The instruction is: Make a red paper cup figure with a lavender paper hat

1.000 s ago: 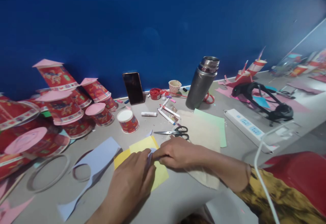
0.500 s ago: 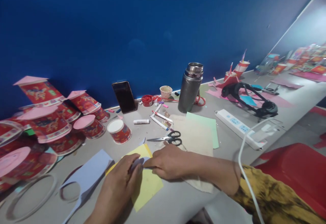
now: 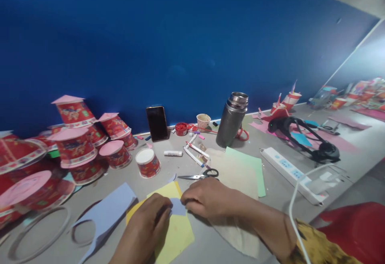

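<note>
A small piece of pale blue paper [image 3: 178, 207] lies between my two hands, over a yellow sheet [image 3: 177, 236]. My left hand [image 3: 147, 224] pinches its left edge, thumb against fingers. At its right edge my right hand [image 3: 207, 198] has its fingers closed on the paper too. Just beyond the right hand are black-handled scissors [image 3: 198, 174], their blades pointing left. A larger cut piece of blue paper [image 3: 112, 208] with a round notch rests left of my left hand. The white-topped red paper cup [image 3: 148, 163] stands upside down beyond the yellow sheet.
Stacked red cups with pink paper tops [image 3: 75, 148] crowd the left. Along the blue wall stand a phone [image 3: 157, 123] and a grey flask [image 3: 232, 119]. Markers [image 3: 195, 154] and a glue stick [image 3: 173, 153] lie mid-table. On the right are a power strip [image 3: 293, 174], its cable and a headset [image 3: 303, 136].
The small blue paper, curled up between my fingers before, now lies flatter and more in view. My hands have moved slightly apart. The camera view has tilted and shifted.
</note>
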Available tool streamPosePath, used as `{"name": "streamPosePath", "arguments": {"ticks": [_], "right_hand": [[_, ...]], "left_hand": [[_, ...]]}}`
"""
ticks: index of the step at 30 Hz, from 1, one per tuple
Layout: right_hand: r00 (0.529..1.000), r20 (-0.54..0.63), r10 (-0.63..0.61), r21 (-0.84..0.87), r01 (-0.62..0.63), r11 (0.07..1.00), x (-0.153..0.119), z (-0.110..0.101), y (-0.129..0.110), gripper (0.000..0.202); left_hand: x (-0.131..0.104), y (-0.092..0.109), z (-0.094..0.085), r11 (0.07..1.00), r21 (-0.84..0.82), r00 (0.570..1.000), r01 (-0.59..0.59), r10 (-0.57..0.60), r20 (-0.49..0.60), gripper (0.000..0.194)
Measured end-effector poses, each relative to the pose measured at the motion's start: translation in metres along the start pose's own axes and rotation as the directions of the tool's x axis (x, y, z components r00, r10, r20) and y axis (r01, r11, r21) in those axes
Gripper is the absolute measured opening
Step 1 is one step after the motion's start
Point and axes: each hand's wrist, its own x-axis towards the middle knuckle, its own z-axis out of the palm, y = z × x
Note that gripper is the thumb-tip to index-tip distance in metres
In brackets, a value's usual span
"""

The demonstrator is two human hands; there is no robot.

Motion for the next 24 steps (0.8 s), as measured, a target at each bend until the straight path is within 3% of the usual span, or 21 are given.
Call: {"name": "streamPosePath", "arguments": {"ticks": [3,6,9,12,17,20,24], "right_hand": [[0.995,-0.101,0.027,0.16,-0.01,0.987,-0.004,-0.001,0.005,0.019],[0.971,-0.187,0.15,0.215,-0.109,0.971,-0.002,-0.014,0.016,0.02],[0.951,-0.201,0.235,0.127,-0.213,0.969,0.017,-0.035,0.028,0.018],[0.941,-0.215,0.262,-0.136,-0.294,0.946,0.054,-0.049,0.037,0.021],[0.927,-0.266,0.264,-0.256,-0.332,0.908,0.11,-0.04,0.043,0.025],[0.928,-0.272,0.256,-0.293,-0.334,0.896,0.121,-0.03,0.047,0.023],[0.916,-0.305,0.262,-0.293,-0.351,0.889,0.108,-0.032,0.049,0.02]], "left_hand": [[0.0,-0.001,0.003,1.0,0.008,1.0,0.007,-0.008,0.01,0.021],[0.0,-0.001,0.004,0.999,0.021,0.999,0.035,-0.035,0.018,0.019],[0.0,0.0,0.005,0.998,0.03,0.997,0.058,-0.059,0.04,0.02],[0.0,0.002,0.005,0.997,0.033,0.995,0.077,-0.079,0.063,0.02],[0.0,0.004,0.003,0.993,0.04,0.989,0.112,-0.115,0.095,0.021],[0.001,0.006,0.002,0.995,0.043,0.99,0.092,-0.096,0.101,0.022],[0.001,0.008,0.001,0.994,0.059,0.99,0.093,-0.098,0.102,0.021]]}}
